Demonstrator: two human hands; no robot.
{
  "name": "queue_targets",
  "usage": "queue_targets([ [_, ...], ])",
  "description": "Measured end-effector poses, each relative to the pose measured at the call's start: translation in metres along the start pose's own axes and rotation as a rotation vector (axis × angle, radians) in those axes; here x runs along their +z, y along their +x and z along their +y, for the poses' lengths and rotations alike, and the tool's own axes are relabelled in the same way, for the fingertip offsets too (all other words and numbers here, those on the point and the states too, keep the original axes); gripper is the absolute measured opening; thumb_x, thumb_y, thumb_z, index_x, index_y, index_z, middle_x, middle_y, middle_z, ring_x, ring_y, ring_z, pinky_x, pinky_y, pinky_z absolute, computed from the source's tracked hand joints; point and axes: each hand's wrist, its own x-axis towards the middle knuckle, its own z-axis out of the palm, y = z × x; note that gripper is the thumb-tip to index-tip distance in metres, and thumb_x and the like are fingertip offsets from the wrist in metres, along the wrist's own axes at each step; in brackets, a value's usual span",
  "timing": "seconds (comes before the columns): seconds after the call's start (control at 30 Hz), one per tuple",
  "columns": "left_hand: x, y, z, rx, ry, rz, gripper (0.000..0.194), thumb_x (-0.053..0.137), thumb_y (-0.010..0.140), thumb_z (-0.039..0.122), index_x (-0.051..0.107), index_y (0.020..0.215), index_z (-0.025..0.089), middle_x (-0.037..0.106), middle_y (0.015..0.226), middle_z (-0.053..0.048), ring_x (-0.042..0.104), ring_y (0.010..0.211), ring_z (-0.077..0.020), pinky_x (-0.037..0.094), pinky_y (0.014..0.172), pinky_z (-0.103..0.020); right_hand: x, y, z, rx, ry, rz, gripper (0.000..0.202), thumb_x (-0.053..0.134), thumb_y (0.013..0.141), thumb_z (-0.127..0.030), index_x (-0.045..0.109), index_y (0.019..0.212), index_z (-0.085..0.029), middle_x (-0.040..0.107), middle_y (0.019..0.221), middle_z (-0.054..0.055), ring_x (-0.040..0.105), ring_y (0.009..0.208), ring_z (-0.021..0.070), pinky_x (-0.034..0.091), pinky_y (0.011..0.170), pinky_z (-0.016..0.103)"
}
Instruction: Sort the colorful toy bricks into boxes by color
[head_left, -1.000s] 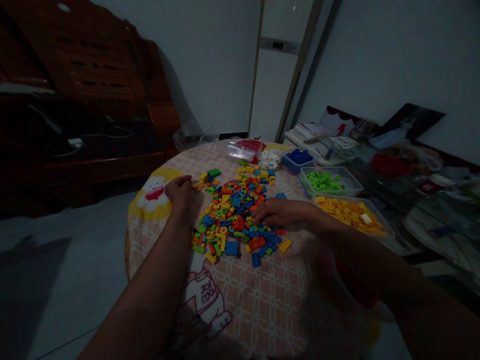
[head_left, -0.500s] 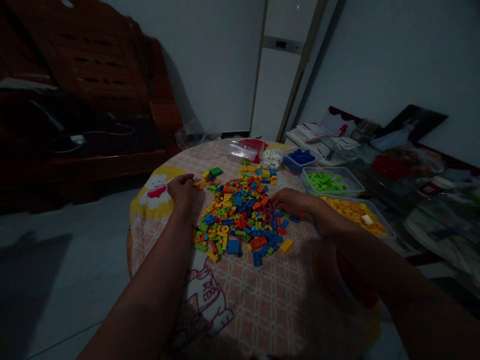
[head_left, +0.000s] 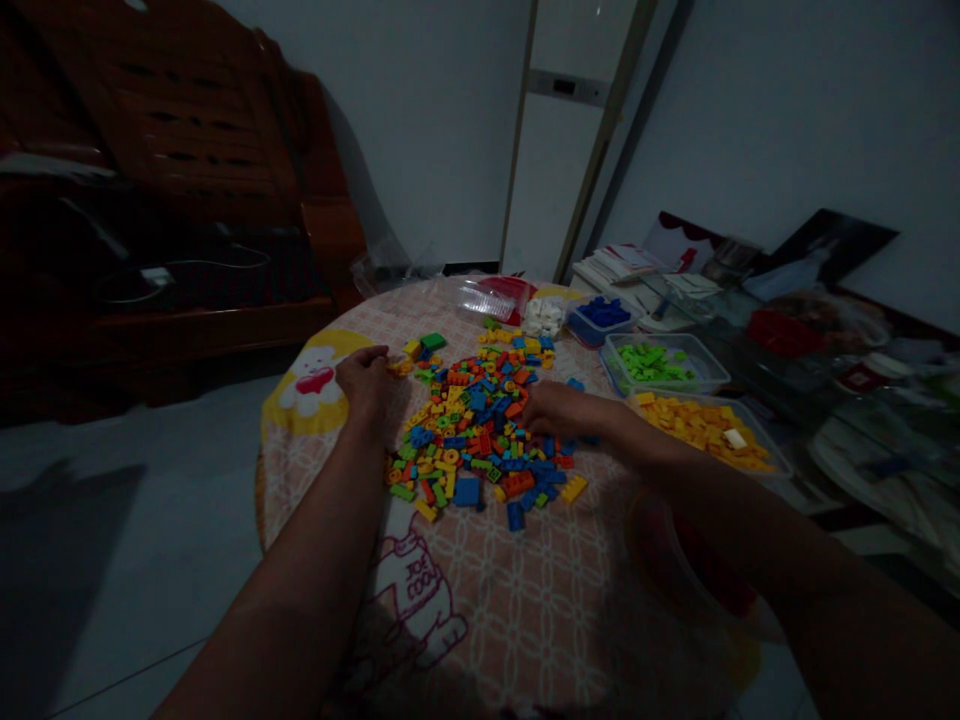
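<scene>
We record a mixed toy-brick pile on a patterned tablecloth. The right hand is at the pile's right side, the left hand left of it. Rightward stand clear plastic tubs of yellow, green and blue pieces.

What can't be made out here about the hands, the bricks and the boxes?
All in the head view, now:
- Right hand: whether it grips a brick; the hand itself hides its fingertips.
- Left hand: whether it holds any of the yellow pieces by its fingertips; too small and dark.
- Pile of bricks: its lowest bricks, covered by those on top.
- Nearest box: part of it, hidden by the right forearm; shadow blurs its red contents.
</scene>
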Motion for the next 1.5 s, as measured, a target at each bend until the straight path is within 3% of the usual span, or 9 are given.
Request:
queue_targets([
  [0.1,0.0,0.001,0.0,-0.004,0.01,0.002,0.026,0.055,0.068,0.013,0.072,0.086,0.017,0.073,0.088,-0.006,0.069,0.089,-0.0212,0.055,0.088,-0.034,0.007,0.01,-0.01,-0.079,-0.007,-0.018,0.02,0.06,0.081,-0.008,0.078,0.081,-0.014,0.077,0.083,0.007,0.063,0.075,0.0158,0.036,0.063,0.024],
  [0.3,0.0,0.006,-0.008,0.018,0.005,-0.003,0.026,0.056,0.067,0.012,0.072,0.086,0.019,0.073,0.088,-0.007,0.07,0.09,-0.0227,0.056,0.09,-0.037,0.019,0.019,-0.026,0.008,-0.155,-0.041,0.02,0.063,0.085,-0.018,0.078,0.098,-0.017,0.077,0.1,0.01,0.068,0.092,0.0214,0.037,0.064,0.026],
  [0.63,0.001,0.011,-0.015,0.046,0.022,-0.004,0.023,0.056,0.068,0.013,0.072,0.084,0.021,0.072,0.086,-0.005,0.07,0.087,-0.0208,0.056,0.089,-0.036,0.012,0.014,-0.032,0.072,-0.129,-0.07,0.018,0.067,0.084,-0.02,0.076,0.099,-0.016,0.076,0.1,0.011,0.068,0.092,0.0216,0.038,0.066,0.025],
  [0.73,0.001,0.008,-0.011,0.039,0.018,-0.011,0.022,0.056,0.069,0.013,0.071,0.083,0.021,0.071,0.084,-0.005,0.07,0.088,-0.0205,0.056,0.089,-0.037,0.008,0.009,-0.015,0.119,-0.113,0.011,0.016,0.067,0.086,-0.025,0.076,0.096,-0.016,0.075,0.096,0.011,0.066,0.089,0.021,0.036,0.066,0.026],
  [0.87,-0.001,0.005,-0.006,0.039,0.026,-0.007,0.021,0.057,0.068,0.012,0.07,0.082,0.021,0.072,0.084,-0.005,0.07,0.088,-0.0212,0.056,0.091,-0.038,0.001,-0.005,0.021,0.306,-0.082,0.188,0.017,0.066,0.086,-0.024,0.076,0.097,-0.015,0.075,0.095,0.011,0.065,0.087,0.0205,0.036,0.066,0.026],
  [1.07,-0.001,0.005,-0.003,0.031,0.036,-0.004,0.02,0.057,0.067,0.012,0.07,0.08,0.02,0.071,0.083,-0.007,0.07,0.088,-0.0227,0.056,0.09,-0.039,-0.007,-0.045,0.089,0.717,-0.072,0.333,0.017,0.065,0.086,-0.019,0.078,0.092,-0.011,0.077,0.097,0.016,0.069,0.089,0.0234,0.041,0.07,0.027],
  [1.2,-0.001,0.006,-0.005,0.019,0.04,-0.005,0.02,0.058,0.068,0.013,0.071,0.082,0.02,0.073,0.086,-0.007,0.069,0.09,-0.0239,0.055,0.093,-0.041,-0.008,-0.077,0.124,0.985,-0.036,0.532,0.027,0.055,0.089,-0.014,0.078,0.101,-0.007,0.076,0.105,0.023,0.07,0.097,0.0293,0.046,0.078,0.032],
  [1.33,0.0,0.007,-0.008,0.031,0.044,0.003,0.022,0.057,0.068,0.013,0.071,0.083,0.019,0.071,0.083,-0.006,0.069,0.092,-0.0223,0.054,0.094,-0.038,-0.011,-0.093,0.134,1.019,0.033,0.651,0.039,0.048,0.09,-0.01,0.073,0.119,-0.002,0.073,0.116,0.027,0.067,0.11,0.034,0.046,0.089,0.035],
  [1.5,0.0,0.007,-0.008,0.016,0.025,0.001,0.022,0.057,0.066,0.012,0.071,0.082,0.02,0.071,0.083,-0.006,0.07,0.088,-0.0221,0.057,0.086,-0.036,-0.018,-0.087,0.123,1.042,0.119,0.729,0.04,0.047,0.09,-0.011,0.073,0.12,-0.003,0.075,0.107,0.023,0.07,0.099,0.0298,0.049,0.084,0.033],
])
